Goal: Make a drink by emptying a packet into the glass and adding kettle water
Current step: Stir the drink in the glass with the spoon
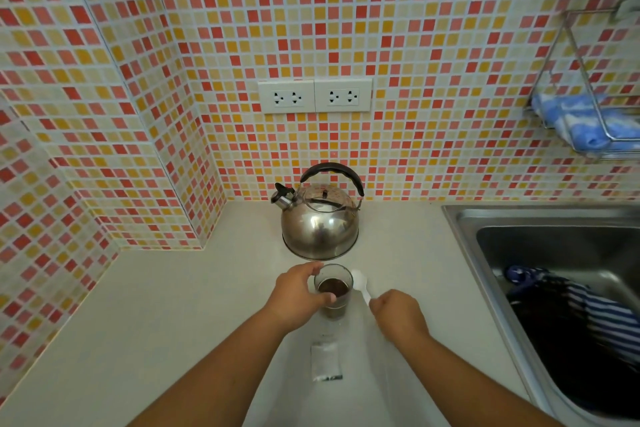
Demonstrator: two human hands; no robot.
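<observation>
One steel sink (464, 236) sits at the counter's right and one kettle (320, 225) stands by the tiled wall. Just in front of the kettle stands one glass (334, 291) holding dark powder, the left hand (299, 295) wrapped around it. The right hand (398, 314) pinches one white spoon (362, 284) beside the glass, and one packet (326, 362) lies flat nearer the person.

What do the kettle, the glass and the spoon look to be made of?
The kettle looks like polished stainless steel: its mirror-bright body reflects the surroundings, and the handle is black, probably plastic. The glass seems clear glass, since the brown contents show through its wall. The spoon, held in the right hand, looks like white plastic, matte and slightly translucent.
</observation>
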